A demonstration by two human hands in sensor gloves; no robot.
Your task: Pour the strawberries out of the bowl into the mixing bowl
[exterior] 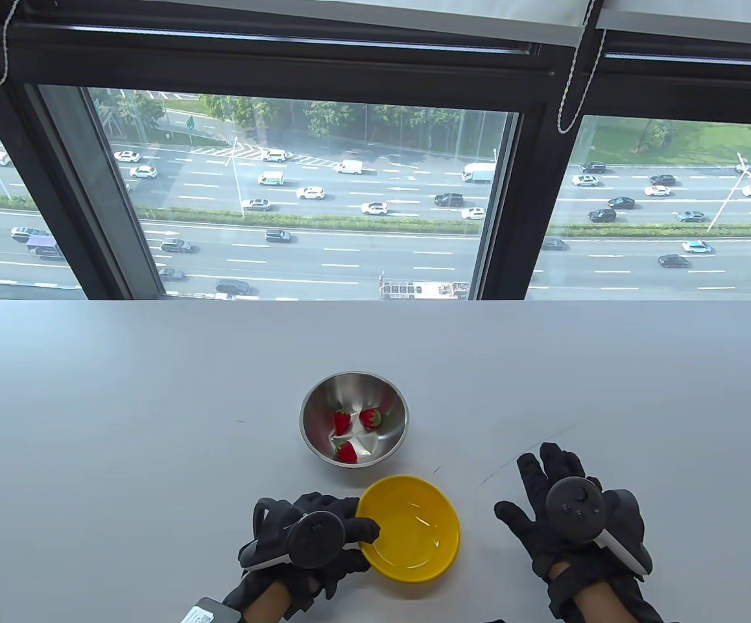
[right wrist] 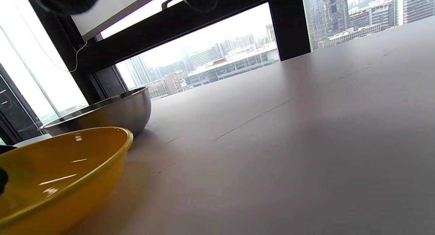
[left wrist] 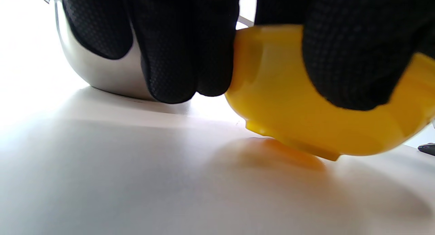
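Note:
A steel mixing bowl [exterior: 355, 419] stands mid-table with three red strawberries [exterior: 357, 431] inside. Just in front of it is an empty yellow bowl [exterior: 414, 527]. My left hand [exterior: 323, 532] grips the yellow bowl's left rim, thumb over the inside, fingers under the outside. In the left wrist view the yellow bowl [left wrist: 306, 102] is tilted with its base just above the table, and the steel bowl [left wrist: 102, 71] is behind my fingers [left wrist: 183, 58]. My right hand [exterior: 563, 513] lies flat and open on the table to the right, holding nothing. The right wrist view shows both the yellow bowl [right wrist: 61, 173] and the steel bowl [right wrist: 108, 112].
The grey table [exterior: 155, 415] runs to a far edge at a large window over a road. A faint scratch line [exterior: 531, 448] crosses the table near my right hand.

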